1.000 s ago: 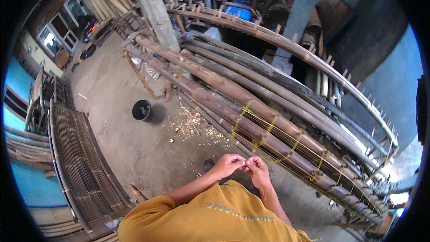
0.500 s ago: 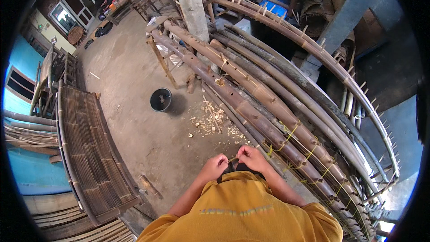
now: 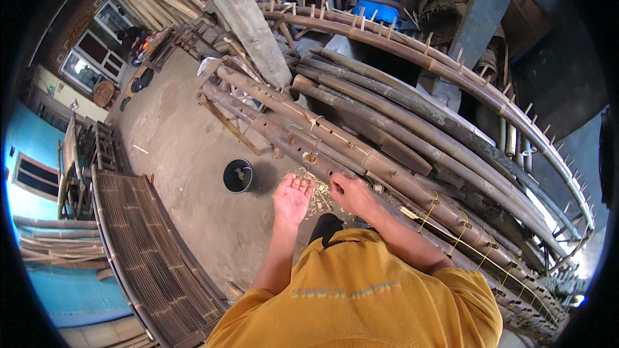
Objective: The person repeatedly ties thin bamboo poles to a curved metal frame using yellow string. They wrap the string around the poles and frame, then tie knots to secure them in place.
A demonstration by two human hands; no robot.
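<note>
My left hand (image 3: 293, 198) is raised palm up in front of me, its fingers loosely bent and apart, with nothing visible on the palm. Just to its right, my right hand (image 3: 352, 193) is closed, its fingertips beside the near brown bamboo pole (image 3: 289, 142). Whatever those fingers may pinch is too small or hidden to make out. Holes are cut along this pole, and one shows pale fresh wood at its edge. A second bamboo pole (image 3: 351, 149) with holes runs alongside it. Pale wood chips (image 3: 320, 205) lie on the floor beneath my hands.
A black bucket (image 3: 227, 183) stands on the floor ahead. To the left is a slatted bamboo bench (image 3: 148, 245). More long poles (image 3: 412, 113) lie stacked at the right, below a curved bamboo rail with pegs (image 3: 412, 57). A concrete post (image 3: 248, 22) rises beyond.
My hands were together close to my body. Now they are apart and farther forward: the left has turned palm up, the right has reached to the near pole. The view has shifted slightly.
</note>
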